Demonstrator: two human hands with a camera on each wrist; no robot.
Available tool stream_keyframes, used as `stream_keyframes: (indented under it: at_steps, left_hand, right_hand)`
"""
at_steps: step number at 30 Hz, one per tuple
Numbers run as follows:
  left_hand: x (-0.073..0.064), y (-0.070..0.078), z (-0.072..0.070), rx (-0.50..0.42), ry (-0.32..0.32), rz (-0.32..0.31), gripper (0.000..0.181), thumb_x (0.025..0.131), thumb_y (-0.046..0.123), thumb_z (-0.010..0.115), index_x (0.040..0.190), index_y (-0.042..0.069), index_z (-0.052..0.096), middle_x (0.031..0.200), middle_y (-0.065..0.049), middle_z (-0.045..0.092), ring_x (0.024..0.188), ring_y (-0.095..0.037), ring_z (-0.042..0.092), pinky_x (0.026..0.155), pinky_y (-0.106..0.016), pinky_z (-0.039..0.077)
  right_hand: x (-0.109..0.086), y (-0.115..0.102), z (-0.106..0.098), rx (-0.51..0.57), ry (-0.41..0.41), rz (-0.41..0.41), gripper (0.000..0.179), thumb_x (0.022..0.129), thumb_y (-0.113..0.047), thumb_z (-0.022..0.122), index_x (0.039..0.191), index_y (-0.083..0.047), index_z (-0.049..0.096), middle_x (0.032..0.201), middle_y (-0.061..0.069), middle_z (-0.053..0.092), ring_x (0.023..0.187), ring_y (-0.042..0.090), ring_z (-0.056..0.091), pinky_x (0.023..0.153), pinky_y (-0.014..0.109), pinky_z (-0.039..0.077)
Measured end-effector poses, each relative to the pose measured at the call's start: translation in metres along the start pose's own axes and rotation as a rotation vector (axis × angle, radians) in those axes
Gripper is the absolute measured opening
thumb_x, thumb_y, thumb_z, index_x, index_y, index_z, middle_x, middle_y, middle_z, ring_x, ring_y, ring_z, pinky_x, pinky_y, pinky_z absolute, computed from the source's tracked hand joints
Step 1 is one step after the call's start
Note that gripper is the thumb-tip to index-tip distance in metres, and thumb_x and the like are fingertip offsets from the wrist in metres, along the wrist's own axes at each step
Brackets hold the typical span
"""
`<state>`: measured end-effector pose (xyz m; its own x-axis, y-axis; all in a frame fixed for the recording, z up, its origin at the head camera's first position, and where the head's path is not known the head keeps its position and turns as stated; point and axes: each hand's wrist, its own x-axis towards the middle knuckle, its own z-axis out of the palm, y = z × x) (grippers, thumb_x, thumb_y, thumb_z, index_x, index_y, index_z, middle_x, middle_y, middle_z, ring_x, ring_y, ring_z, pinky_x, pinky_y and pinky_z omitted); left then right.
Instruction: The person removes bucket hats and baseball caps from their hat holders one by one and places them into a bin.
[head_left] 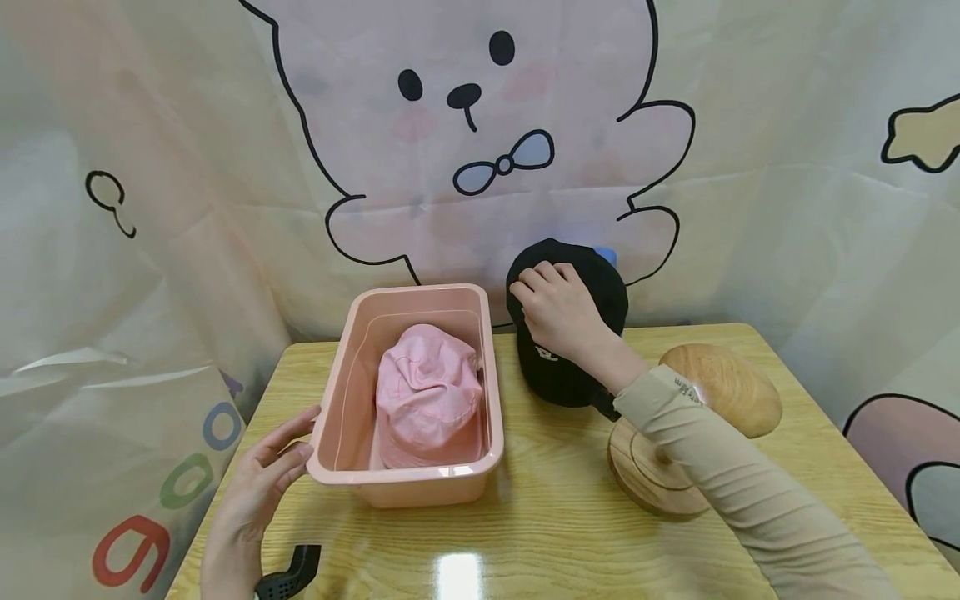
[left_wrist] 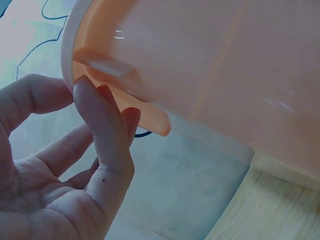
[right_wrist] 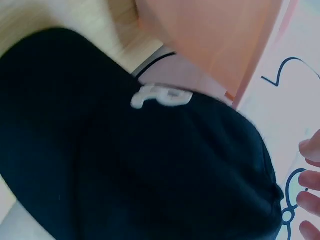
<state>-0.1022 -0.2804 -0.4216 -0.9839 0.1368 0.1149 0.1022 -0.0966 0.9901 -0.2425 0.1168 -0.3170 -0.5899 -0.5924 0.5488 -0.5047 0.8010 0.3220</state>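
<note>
A pink plastic tub (head_left: 405,477) stands at the table's middle-left with a pink cap (head_left: 427,396) inside. My left hand (head_left: 255,492) pinches the tub's left rim between thumb and index finger, as the left wrist view shows. Farther right, a black cap (head_left: 592,287) with a white logo stands near the back edge. Over its crown reaches my right hand (head_left: 558,312), fingers loosely bent. The right wrist view has the black cap (right_wrist: 175,165) up close; fingertips (right_wrist: 310,200) appear at the right with a gap between them and the crown. What supports this cap is hidden.
A wooden stand with an oval top (head_left: 723,387) and a round base (head_left: 652,479) sits at the right, partly behind my right sleeve (head_left: 742,483). A small blue object (head_left: 607,255) peeks out behind the black cap. A printed curtain (head_left: 480,217) hangs behind the table.
</note>
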Motion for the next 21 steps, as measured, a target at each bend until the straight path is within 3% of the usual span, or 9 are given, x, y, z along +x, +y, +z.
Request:
stream_keyframes:
  at_steps: [11, 21]
  left_hand:
    - [-0.001, 0.000, -0.001, -0.022, -0.026, 0.018, 0.045, 0.096, -0.005, 0.045, 0.139, 0.008, 0.052, 0.115, 0.007, 0.061, 0.099, -0.004, 0.063, 0.080, -0.020, 0.056]
    - [-0.001, -0.001, -0.001, -0.034, -0.039, 0.032, 0.046, 0.097, -0.006, 0.044, 0.140, 0.008, 0.051, 0.115, 0.007, 0.060, 0.099, -0.003, 0.064, 0.081, -0.019, 0.055]
  right_hand:
    - [0.004, 0.016, 0.006, -0.063, 0.004, 0.016, 0.019, 0.086, -0.009, 0.062, 0.106, -0.007, 0.065, 0.106, 0.011, 0.063, 0.102, 0.030, 0.054, 0.090, 0.046, 0.045]
    - [0.006, 0.025, 0.011, -0.050, -0.082, 0.087, 0.027, 0.087, -0.012, 0.061, 0.113, -0.008, 0.062, 0.118, 0.012, 0.059, 0.110, 0.030, 0.051, 0.092, 0.048, 0.045]
